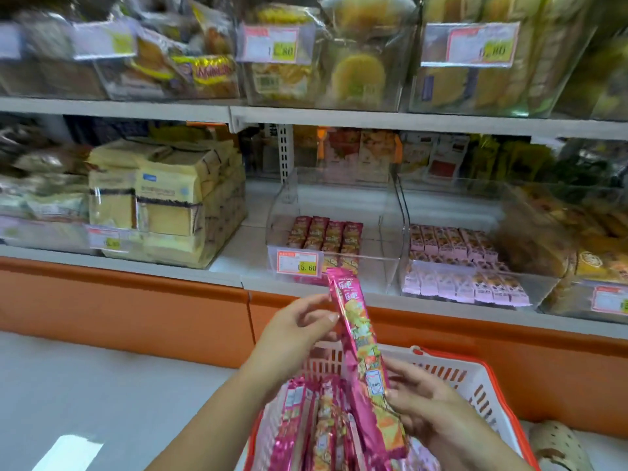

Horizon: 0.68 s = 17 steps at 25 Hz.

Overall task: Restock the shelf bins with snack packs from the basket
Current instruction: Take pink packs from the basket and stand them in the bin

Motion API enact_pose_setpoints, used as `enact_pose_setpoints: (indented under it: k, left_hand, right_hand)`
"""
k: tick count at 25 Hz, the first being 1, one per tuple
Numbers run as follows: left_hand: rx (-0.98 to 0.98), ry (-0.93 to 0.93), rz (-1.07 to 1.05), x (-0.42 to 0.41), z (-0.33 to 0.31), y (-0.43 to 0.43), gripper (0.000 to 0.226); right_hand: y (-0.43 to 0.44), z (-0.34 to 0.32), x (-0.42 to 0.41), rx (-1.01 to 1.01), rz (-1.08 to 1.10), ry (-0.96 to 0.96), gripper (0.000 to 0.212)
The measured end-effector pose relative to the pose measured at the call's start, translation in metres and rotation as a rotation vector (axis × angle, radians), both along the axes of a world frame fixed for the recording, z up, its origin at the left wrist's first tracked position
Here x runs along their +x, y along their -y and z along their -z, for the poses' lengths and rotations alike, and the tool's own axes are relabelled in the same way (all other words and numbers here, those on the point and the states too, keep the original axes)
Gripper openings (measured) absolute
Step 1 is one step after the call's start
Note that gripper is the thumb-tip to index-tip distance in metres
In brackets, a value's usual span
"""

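Basket (pixel 475 379), white with a red rim, sits low in view, loaded with long pink snack packs (pixel 323 426). Right hand (pixel 421 402) grips the lower part of the held pack (pixel 362 348); left hand (pixel 299 331) pinches its upper edge. It stands tilted above the basket, its top end in front of the clear bin (pixel 390 232) holding matching packs, beside the price tag (pixel 297 263).

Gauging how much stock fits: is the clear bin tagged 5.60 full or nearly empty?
Nearly empty. The clear bin holds only a low layer of red packs on its left; its right side is bare.
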<state>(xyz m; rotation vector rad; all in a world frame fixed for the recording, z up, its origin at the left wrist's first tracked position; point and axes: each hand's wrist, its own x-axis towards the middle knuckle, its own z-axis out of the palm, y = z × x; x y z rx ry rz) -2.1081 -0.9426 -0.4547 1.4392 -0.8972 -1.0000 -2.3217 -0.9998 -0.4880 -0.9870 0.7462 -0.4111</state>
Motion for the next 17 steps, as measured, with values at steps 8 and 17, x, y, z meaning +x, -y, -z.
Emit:
enact_pose_setpoints:
  k: [8,17]
  left_hand:
    - [-0.159,0.715,-0.459,0.084,-0.034,0.057,0.056]
    - [-0.159,0.572,-0.474,0.137,-0.002,0.114,0.046]
  right_hand:
    - [0.117,-0.147,0.102,-0.602,0.182,-0.311,0.035]
    - [0.191,-0.106,0.17,-0.657,-0.038,-1.011,0.041]
